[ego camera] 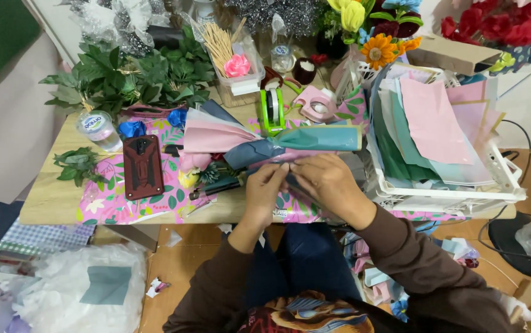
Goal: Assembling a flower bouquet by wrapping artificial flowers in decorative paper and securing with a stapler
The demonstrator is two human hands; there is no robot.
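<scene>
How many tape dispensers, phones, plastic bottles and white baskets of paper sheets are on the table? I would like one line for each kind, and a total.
Tape dispensers: 2, green and pink
Phones: 1, in a dark red case
Plastic bottles: 1, lying down
White baskets: 1
Total: 5

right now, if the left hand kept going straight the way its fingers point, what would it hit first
The left hand points up and away across the table, fingers already on the wrapped bouquet. Straight on, it would probably meet the bouquet's blue and pink wrapping paper first, then the green tape dispenser beyond, though depth is unclear.

Both hands (pixel 299 185) together, fingers pinched
</scene>
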